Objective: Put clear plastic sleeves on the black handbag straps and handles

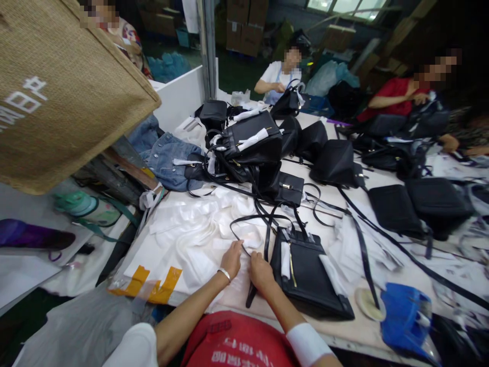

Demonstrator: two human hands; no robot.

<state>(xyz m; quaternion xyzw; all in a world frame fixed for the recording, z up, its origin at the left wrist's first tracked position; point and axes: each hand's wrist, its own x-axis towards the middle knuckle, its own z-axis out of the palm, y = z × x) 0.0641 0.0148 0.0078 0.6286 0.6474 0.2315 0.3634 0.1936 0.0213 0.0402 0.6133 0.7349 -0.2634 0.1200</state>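
A thin black strap [244,250] runs between my two hands at the front of the table. My left hand [231,261], with a silver bracelet at the wrist, is closed on it. My right hand [261,273] pinches the same strap, and its end hangs below towards the table edge. Just right of my right hand lies a black handbag [305,270] with a gold zip and white wrapping on its parts. The strap loops back above the bag. Thin white wrapping sheets [194,229] lie spread left of my hands.
Several black bags [248,137] are piled at the back of the table. A denim garment [168,158] lies at the left. A blue container [407,318] and a round roll of tape [370,304] sit at the front right. Co-workers [280,76] handle bags across the table.
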